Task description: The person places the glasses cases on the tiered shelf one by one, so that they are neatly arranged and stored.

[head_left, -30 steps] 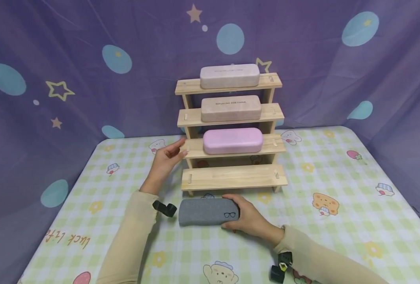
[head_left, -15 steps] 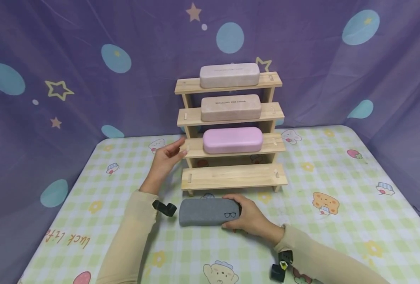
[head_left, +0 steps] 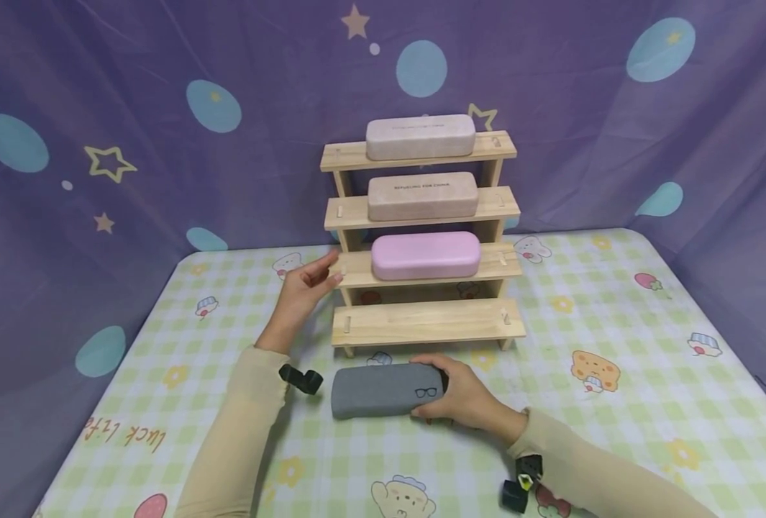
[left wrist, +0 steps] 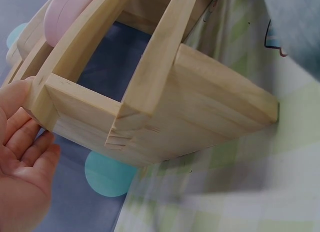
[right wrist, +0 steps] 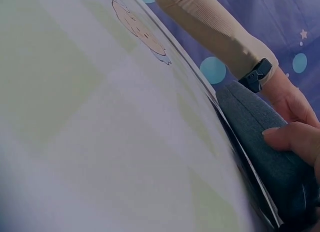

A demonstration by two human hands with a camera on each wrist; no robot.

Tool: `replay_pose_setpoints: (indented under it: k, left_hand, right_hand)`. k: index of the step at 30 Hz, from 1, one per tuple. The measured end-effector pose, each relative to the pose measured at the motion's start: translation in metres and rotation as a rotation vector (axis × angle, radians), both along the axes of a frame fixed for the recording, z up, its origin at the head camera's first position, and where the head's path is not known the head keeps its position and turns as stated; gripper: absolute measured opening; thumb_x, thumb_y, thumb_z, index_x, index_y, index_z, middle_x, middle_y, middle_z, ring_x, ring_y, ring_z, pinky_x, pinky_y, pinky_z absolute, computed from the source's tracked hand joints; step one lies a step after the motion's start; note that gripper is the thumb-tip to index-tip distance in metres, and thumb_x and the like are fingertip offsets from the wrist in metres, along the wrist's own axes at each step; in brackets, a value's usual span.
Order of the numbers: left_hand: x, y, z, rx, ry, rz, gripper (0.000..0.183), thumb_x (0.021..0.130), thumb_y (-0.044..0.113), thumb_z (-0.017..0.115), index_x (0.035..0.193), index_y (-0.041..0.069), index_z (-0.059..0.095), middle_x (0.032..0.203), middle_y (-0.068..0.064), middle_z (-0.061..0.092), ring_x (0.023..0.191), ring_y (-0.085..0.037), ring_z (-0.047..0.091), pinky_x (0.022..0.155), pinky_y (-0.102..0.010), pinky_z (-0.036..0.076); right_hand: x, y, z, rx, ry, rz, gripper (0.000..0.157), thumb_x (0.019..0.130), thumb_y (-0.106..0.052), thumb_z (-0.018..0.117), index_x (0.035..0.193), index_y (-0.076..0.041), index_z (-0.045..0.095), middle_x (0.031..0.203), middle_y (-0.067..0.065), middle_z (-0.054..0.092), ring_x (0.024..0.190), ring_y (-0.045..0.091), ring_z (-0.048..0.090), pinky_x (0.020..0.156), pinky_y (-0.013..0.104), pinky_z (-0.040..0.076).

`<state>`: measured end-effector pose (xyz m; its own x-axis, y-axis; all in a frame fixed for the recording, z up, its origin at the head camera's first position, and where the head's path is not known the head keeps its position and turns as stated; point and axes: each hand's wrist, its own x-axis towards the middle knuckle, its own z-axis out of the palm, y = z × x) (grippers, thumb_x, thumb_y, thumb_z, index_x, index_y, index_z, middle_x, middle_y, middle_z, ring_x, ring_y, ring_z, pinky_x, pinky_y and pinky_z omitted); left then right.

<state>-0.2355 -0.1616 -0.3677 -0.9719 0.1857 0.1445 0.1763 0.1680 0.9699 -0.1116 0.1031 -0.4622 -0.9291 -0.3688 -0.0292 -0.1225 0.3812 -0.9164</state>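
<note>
A grey glasses case (head_left: 383,391) with a small glasses print lies in front of the stepped wooden display rack (head_left: 421,324). My right hand (head_left: 463,397) grips its right end, thumb on the near side and fingers on the far side. In the right wrist view the thumb presses the case's grey side (right wrist: 260,137). At the rack's left, my left hand (head_left: 301,293) holds the end of the second step from the bottom between thumb and fingers. A pink case (head_left: 425,256) sits on that step. Above it are a beige case (head_left: 423,196) and a pale case (head_left: 420,138).
The rack's lowest step (head_left: 428,321) is bare wood. A checked tablecloth (head_left: 616,446) with cartoon prints covers the table. Behind stands a purple curtain (head_left: 279,180) with stars and blue spots, close to the rack's back.
The grey glasses case and my right hand have shifted slightly right and toward me over the last half second. My left hand keeps its place on the rack.
</note>
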Motion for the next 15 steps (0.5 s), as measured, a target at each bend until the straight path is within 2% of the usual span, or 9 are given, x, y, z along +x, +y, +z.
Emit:
replay_pose_setpoints:
  k: [15]
  left_hand:
    - [0.000,0.001,0.000,0.004,0.002,0.005,0.045,0.090,-0.002,0.060,0.132,-0.009,0.046,0.138,-0.019,0.046,0.131,-0.026,0.041,0.110,-0.032,0.033]
  right_hand:
    - [0.000,0.016,0.006,-0.013,0.042,0.026,0.074,0.060,-0.026,0.089,0.126,-0.015,0.058,0.114,0.004,0.062,0.099,0.019,0.055,0.088,0.038,0.042]
